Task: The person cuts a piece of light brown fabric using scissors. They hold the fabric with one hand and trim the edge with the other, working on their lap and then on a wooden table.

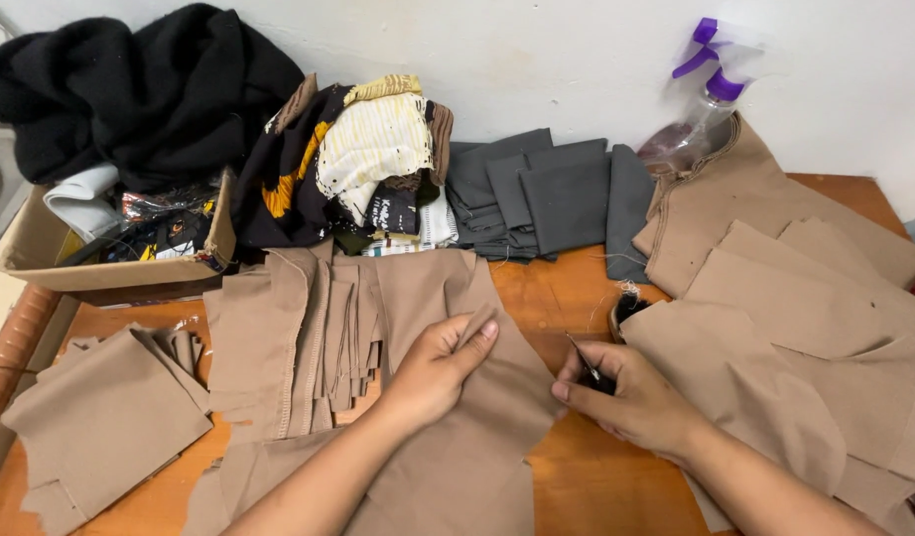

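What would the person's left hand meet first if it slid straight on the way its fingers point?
Probably more of the tan fabric piece under the left hand, then bare wooden table and the folded grey cloth; depth is unclear.

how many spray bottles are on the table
1: a clear spray bottle with a purple trigger, lying tilted against the wall at the table's far right, on the tan fabric. Others may be hidden under the cloth piles.

Soft, even light from above; short, faint shadows; the picture is sharp, bending a little at the edges.
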